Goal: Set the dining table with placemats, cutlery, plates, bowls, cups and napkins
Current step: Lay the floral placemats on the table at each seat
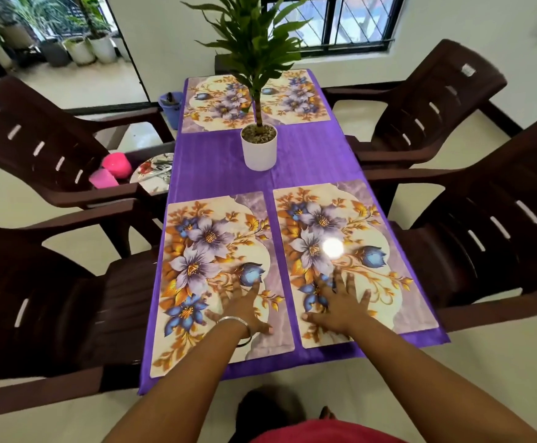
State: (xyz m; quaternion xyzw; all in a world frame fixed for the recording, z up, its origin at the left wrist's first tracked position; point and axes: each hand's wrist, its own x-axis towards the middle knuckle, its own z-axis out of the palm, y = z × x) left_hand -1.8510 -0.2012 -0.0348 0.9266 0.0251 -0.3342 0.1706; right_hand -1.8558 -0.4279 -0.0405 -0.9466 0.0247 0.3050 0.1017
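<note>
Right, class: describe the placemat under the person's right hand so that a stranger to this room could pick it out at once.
Start at the table's purple cloth, with a potted plant at its middle. Four floral placemats lie on it, two beyond the plant and two on the near side. The one meant, the near right placemat, carries a bright spot of glare and has the right hand spread flat on it.

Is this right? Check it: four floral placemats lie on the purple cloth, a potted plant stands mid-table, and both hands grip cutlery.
Not quite. The head view shows the left hand and right hand pressed flat on the two near placemats, holding nothing. The placemats, purple cloth and potted plant are as stated.
</note>
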